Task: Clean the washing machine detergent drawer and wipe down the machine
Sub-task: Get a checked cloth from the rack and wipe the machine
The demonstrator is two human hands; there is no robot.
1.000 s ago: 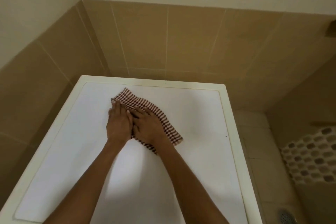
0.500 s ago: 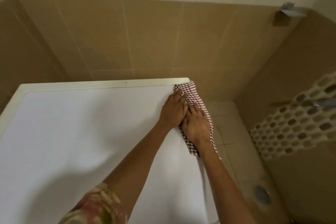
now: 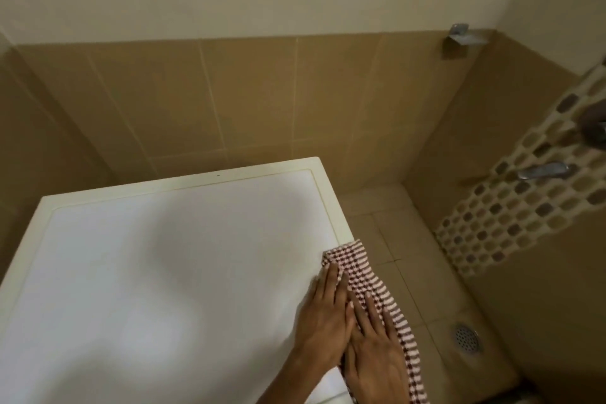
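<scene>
Two grips, left grip [image 3: 323, 321] and right grip [image 3: 373, 356], fingers straight, press one checked cloth [image 3: 355, 267] flat at the washing machine top's [image 3: 164, 272] near right edge. Cloth: soft, light, likely bunches; hold under palms.

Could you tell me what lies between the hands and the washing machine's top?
Head view: the checked cloth, under the right hand and partly under the left hand, on the machine top.

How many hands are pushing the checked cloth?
2. The left hand lies flat on the cloth, at its left edge. The right hand lies flat beside it, toward the right rim of the washer.
</scene>
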